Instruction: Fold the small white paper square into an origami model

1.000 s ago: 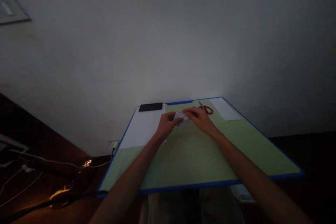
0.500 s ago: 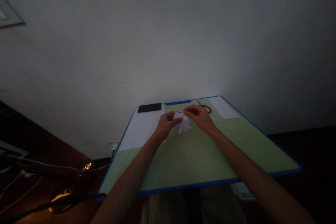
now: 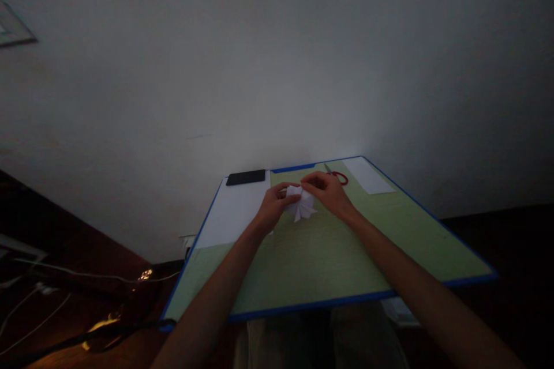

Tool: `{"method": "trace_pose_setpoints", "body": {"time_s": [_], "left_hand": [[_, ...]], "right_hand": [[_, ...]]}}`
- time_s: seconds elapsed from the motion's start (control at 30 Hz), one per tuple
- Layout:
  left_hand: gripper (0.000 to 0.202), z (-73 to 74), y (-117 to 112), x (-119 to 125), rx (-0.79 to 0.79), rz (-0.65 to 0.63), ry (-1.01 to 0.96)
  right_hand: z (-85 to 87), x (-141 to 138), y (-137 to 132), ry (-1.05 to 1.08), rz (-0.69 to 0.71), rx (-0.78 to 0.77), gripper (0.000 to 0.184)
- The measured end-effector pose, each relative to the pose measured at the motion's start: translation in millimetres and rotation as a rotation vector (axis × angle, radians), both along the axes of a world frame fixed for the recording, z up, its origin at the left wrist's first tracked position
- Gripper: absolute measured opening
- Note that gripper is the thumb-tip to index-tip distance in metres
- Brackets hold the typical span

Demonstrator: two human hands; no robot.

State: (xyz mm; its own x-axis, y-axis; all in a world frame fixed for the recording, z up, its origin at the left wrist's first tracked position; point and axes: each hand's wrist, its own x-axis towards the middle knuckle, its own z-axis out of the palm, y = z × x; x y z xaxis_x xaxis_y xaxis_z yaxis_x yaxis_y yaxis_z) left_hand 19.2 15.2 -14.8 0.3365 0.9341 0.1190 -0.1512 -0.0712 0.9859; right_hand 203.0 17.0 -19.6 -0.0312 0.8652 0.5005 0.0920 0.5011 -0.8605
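A small folded white paper piece [image 3: 302, 205] with pointed flaps is held between both hands above the green board [image 3: 329, 253]. My left hand [image 3: 274, 206] pinches its left side with thumb and fingers closed. My right hand [image 3: 328, 191] grips its upper right edge, fingers curled over it. The room is dim and the folds are hard to make out.
A white sheet [image 3: 231, 213] lies on the board's left part, a black phone [image 3: 246, 177] at its far corner. Red-handled scissors [image 3: 339, 176] and a white paper strip [image 3: 369, 176] lie at the far right. Cables [image 3: 86, 277] run over the dark floor at left.
The paper piece has been lifted and turned between my hands, so its pointed flaps now hang down into view. Both hands stayed at the same place.
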Motion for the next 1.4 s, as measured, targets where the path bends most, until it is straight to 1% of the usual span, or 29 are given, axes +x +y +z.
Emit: {"method": "trace_pose_setpoints", "body": {"time_s": [0.17, 0.37, 0.63, 0.83, 1.13, 1.3, 1.4], "left_hand": [[0.04, -1.8, 0.7, 0.9, -0.007, -0.008, -0.035], [0.044, -4.6, 1.8, 0.6, 0.008, -0.06, -0.062], [0.043, -2.0, 0.0, 0.2, 0.011, -0.06, -0.017], [0.047, -1.0, 1.2, 0.0, 0.026, -0.052, 0.017], [0.048, -1.3, -0.4, 1.5, 0.028, -0.062, 0.005], [0.044, -0.1, -0.7, 2.8, -0.004, -0.073, -0.025], [0.042, 1.1, -0.9, 1.3, 0.017, -0.053, 0.003]], "right_hand": [[-0.4, -0.3, 0.5, -0.017, -0.007, 0.004, 0.018], [0.6, 0.8, 0.7, -0.03, -0.005, 0.003, 0.017], [2.4, -0.6, -1.4, -0.041, -0.013, -0.006, 0.017], [0.8, -2.1, -0.8, -0.05, -0.019, 0.008, 0.015], [-2.0, -1.9, 1.0, -0.046, -0.016, 0.015, 0.015], [-2.2, -0.2, 2.4, -0.041, -0.048, 0.019, 0.016], [-2.2, 0.0, 2.8, -0.047, -0.04, 0.012, 0.016]]}}
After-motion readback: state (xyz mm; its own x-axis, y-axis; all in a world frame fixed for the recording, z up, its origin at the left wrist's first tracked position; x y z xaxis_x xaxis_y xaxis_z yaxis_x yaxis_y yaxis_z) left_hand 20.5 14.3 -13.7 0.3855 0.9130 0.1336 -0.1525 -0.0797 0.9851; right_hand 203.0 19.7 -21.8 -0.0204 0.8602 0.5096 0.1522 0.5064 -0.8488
